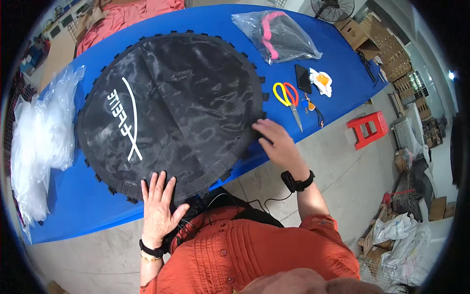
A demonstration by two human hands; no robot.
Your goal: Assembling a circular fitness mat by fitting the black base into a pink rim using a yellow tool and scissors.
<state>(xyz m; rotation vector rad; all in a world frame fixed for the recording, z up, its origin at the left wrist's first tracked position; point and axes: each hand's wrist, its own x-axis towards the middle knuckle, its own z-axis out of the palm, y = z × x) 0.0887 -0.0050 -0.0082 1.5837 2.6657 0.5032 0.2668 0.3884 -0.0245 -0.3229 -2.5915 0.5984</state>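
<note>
A large round black trampoline mat with loops around its rim and a white printed mark lies flat on a blue-covered table. My left hand rests on its near edge, fingers stretched out over the fabric and thumb apart. On the mat's right edge is my right hand, its fingertips touching the rim, fingers extended and slightly bent with the thumb apart. Neither hand holds anything that I can see. Just beyond my right hand lie scissors with one yellow and one red handle.
Clear plastic bags are heaped at the table's left end. A clear bag with a pink strip lies at the far side. Near the scissors are a black phone, crumpled white tissue and keys. A red stool stands on the floor.
</note>
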